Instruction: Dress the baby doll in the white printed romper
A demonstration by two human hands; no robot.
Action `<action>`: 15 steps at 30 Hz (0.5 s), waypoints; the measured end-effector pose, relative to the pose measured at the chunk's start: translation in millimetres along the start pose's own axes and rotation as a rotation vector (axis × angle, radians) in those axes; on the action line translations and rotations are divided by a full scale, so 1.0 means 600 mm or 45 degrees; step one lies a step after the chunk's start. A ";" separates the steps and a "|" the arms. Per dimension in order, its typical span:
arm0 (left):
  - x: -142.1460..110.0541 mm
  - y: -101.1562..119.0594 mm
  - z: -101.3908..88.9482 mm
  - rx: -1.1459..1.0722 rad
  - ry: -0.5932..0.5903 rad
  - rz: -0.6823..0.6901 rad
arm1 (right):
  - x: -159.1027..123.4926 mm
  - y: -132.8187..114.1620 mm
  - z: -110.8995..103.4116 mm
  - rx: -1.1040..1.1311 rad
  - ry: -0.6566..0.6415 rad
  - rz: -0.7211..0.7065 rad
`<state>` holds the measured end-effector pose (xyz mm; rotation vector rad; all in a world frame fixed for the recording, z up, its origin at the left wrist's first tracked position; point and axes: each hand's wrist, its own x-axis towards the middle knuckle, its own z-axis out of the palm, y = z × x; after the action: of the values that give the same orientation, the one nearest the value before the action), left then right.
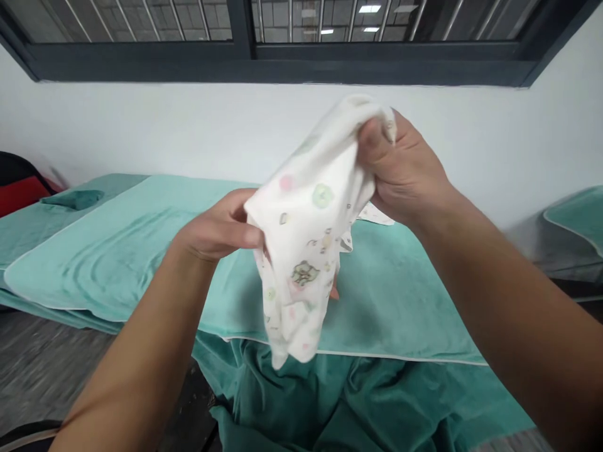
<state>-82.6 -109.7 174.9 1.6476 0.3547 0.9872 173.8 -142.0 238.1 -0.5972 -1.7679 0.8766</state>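
A small white cloth printed with pastel dots and little animals hangs in the air in front of me, above a bed. My right hand is closed on its upper edge, held high. My left hand is closed on its left side, lower down, thumb across the fabric. The cloth bunches between the two hands and its loose end dangles to about the bed's near edge.
A teal towel with white piping covers the bed, with a darker green sheet hanging off the front. More white printed fabric lies on the bed behind the cloth. A white wall, a dark window frame and another teal bed are at the right.
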 end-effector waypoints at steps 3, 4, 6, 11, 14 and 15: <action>0.006 -0.005 0.002 0.002 0.133 0.037 | -0.009 0.032 -0.026 -0.018 -0.171 0.182; 0.010 -0.001 0.010 0.004 0.194 0.049 | -0.013 0.038 -0.029 -0.057 -0.245 0.246; 0.016 0.010 0.029 0.038 0.277 0.036 | -0.020 0.039 -0.024 -0.116 -0.343 0.301; 0.030 0.039 0.075 0.047 0.416 0.004 | -0.021 0.007 0.025 -0.123 -0.335 0.275; 0.035 0.039 0.088 -0.166 0.351 -0.011 | -0.013 0.006 0.043 -0.078 -0.081 0.223; 0.036 0.037 0.091 -0.220 0.323 -0.032 | -0.010 0.011 0.046 -0.056 0.011 0.196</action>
<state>-34.2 -138.2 202.6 1.3628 0.4457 1.1780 149.9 -150.3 223.8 -0.7728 -1.7550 0.9401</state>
